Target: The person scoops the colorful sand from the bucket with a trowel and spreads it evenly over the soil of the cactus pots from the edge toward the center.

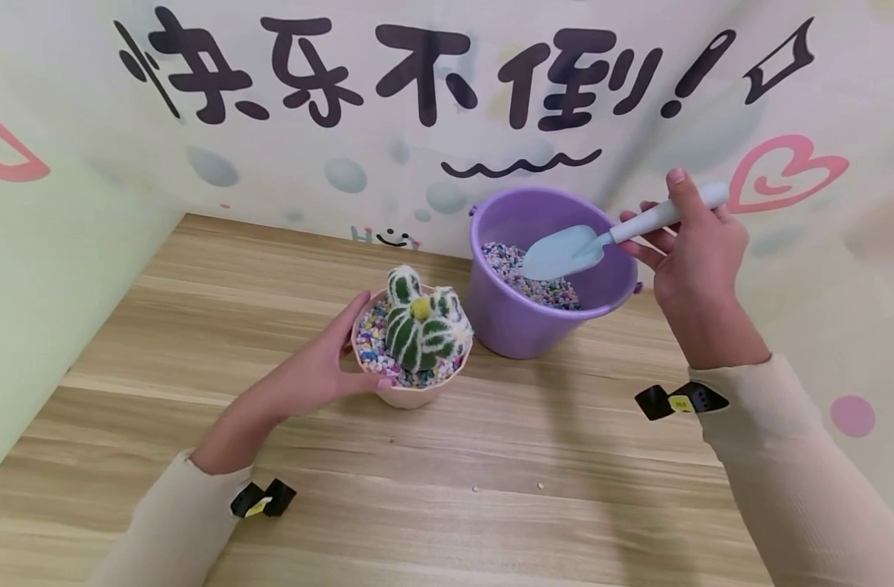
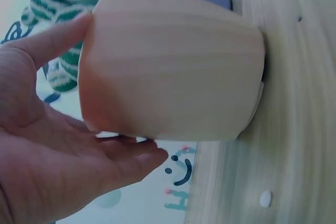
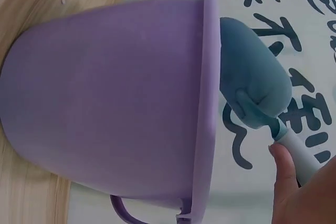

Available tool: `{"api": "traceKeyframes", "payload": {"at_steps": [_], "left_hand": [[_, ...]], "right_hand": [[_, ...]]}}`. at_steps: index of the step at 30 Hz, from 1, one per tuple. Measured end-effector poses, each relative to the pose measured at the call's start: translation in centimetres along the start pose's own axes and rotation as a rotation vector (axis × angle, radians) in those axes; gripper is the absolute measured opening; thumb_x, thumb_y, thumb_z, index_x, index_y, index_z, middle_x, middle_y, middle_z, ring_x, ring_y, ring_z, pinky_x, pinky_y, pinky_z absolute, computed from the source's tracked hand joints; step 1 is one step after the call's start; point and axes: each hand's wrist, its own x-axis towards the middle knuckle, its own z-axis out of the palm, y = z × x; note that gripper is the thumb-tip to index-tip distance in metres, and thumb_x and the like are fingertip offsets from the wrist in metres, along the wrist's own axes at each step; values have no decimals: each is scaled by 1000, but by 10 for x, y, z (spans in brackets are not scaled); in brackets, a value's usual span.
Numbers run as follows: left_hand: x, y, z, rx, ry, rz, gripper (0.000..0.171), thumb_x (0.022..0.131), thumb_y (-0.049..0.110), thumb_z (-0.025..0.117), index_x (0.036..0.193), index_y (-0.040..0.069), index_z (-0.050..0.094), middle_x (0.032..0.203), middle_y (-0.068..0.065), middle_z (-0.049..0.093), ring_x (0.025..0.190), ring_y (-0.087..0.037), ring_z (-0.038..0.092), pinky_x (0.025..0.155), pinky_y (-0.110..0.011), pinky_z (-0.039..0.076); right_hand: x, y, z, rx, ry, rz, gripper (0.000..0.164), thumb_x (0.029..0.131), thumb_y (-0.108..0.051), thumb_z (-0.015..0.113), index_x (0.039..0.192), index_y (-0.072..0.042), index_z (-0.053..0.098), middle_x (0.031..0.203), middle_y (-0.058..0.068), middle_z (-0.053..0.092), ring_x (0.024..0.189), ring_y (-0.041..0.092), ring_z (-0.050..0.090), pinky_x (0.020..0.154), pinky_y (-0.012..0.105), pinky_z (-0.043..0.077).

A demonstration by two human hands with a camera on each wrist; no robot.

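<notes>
A peach flowerpot [image 1: 410, 397] stands on the wooden table, filled with coloured pebbles [image 1: 374, 346] around a green cactus [image 1: 410, 334] with white fuzz and a yellow knob. My left hand [image 1: 325, 363] grips the pot's side between thumb and fingers; the left wrist view shows the thumb [image 2: 63, 38] at its rim. My right hand [image 1: 699, 253] holds a small light-blue trowel [image 1: 564, 253] by its pale handle. The trowel's blade, with no pebbles visible on it, hangs over the mouth of a purple bucket [image 1: 523, 326]. More coloured pebbles [image 1: 505, 261] lie inside the bucket.
Behind the table hangs a white printed cloth [image 1: 388, 147] with large black characters, close to the bucket's back. A few stray pebbles [image 1: 540, 486] lie on the tabletop [image 1: 432, 522] in front. The bucket's handle [image 3: 123, 211] hangs at its side.
</notes>
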Motion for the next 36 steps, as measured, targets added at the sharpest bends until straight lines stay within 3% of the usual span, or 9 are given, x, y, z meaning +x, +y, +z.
{"api": "traceKeyframes", "payload": {"at_steps": [3, 7, 14, 26, 31, 36], "left_hand": [[-4, 2, 8, 36, 46, 12, 112, 84, 30, 77, 157, 15, -7, 162, -17, 6, 143, -39, 24, 114, -54, 25], [-6, 6, 20, 91, 115, -27, 120, 79, 41, 79, 156, 17, -9, 162, -17, 3, 145, -40, 16, 114, -59, 20], [-3, 8, 35, 159, 231, -72, 130, 69, 47, 86, 156, 24, -7, 159, -13, 12, 138, -37, 31, 107, -58, 36], [-3, 11, 37, 164, 234, -121, 130, 69, 49, 85, 156, 25, -8, 159, -14, 12, 135, -40, 36, 104, -59, 39], [-3, 11, 36, 161, 234, -126, 129, 69, 48, 85, 156, 25, -8, 159, -14, 13, 133, -40, 38, 103, -59, 40], [-4, 10, 36, 163, 237, -121, 129, 68, 51, 85, 156, 26, -7, 158, -15, 14, 133, -40, 38, 102, -59, 40]], "right_hand": [[5, 0, 0, 3, 11, -6, 47, 70, -25, 88, 106, -10, 62, 83, 14, 67, 77, 34, 73, 59, 42, 59], [11, 2, 3, -18, 12, -30, 49, 68, -24, 90, 106, -10, 62, 83, 14, 68, 76, 33, 73, 61, 43, 59], [25, 14, 10, -111, 12, -62, 47, 70, -25, 88, 106, -10, 62, 89, 11, 68, 78, 29, 73, 64, 40, 59], [40, 44, 33, -230, -109, -174, 28, 77, -18, 83, 98, -9, 67, 94, 8, 71, 87, 24, 70, 69, 33, 60], [43, 55, 38, -303, -145, -171, 26, 79, -20, 81, 100, -11, 68, 95, 5, 69, 95, 25, 67, 83, 38, 58], [43, 59, 36, -454, -125, -163, 27, 82, -29, 79, 102, -15, 67, 103, 2, 66, 94, 21, 64, 93, 41, 53]]}}
